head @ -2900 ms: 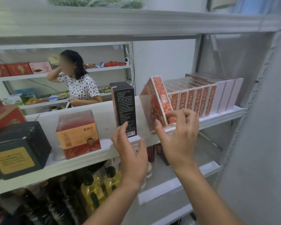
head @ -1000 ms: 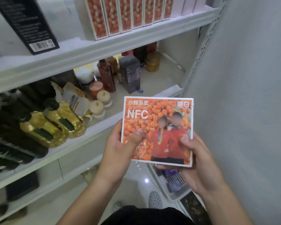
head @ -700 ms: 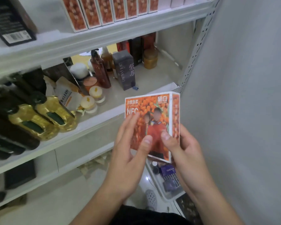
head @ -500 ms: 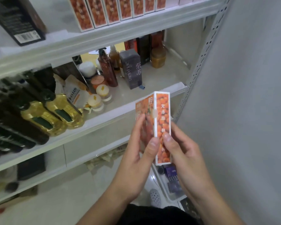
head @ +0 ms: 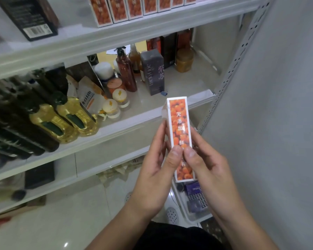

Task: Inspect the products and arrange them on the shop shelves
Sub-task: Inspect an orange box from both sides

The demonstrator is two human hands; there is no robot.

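Left hand and right hand grip the orange box before white shelves beside a grey wall.

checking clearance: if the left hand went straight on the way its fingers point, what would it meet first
Likely the front lip of the middle shelf, just beyond the left hand gripping the orange box, though depth is unclear.

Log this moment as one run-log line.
step: inspecting | item: orange box, narrow side to camera | left hand: pinches box | right hand: pinches box | placed: not yet; matching boxes on upper shelf
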